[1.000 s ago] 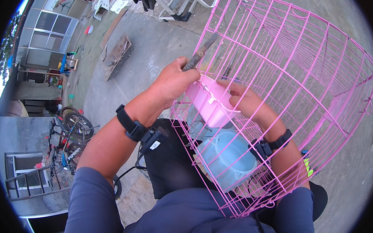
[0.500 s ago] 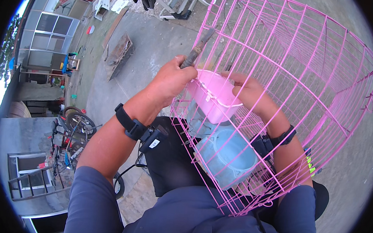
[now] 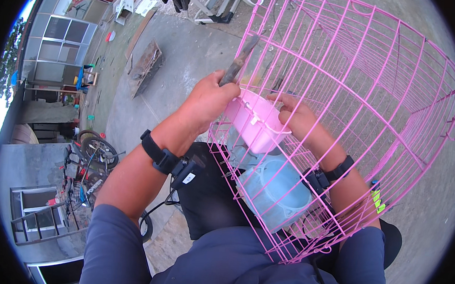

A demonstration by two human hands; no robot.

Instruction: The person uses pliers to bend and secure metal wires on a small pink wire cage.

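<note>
A pink wire cage [image 3: 365,98] stands tilted over my lap, with a pink plastic feeding box [image 3: 261,136] against the inner side of its left wall. My left hand [image 3: 209,96], outside the wires, is closed around a worn, dark tool [image 3: 241,59] with a narrow tapering end; its exact kind is unclear. That hand is beside the left end of the box. Reaching inside the cage, my right hand [image 3: 299,118] grips the box's far rim with curled fingers. Nearer me, a light-blue plastic tub [image 3: 279,192] shows through the wires.
A folding chair frame [image 3: 214,11] stands on the concrete beyond the cage. Farther left lie a dirty metal tray [image 3: 147,69] and a long board [image 3: 139,32]. Bicycles [image 3: 93,157] lean near the building. A cable [image 3: 156,206] hangs by my left forearm.
The pink feeding box has shifted slightly left, and my right hand has moved left with it. My left hand keeps the tool in nearly the same place.
</note>
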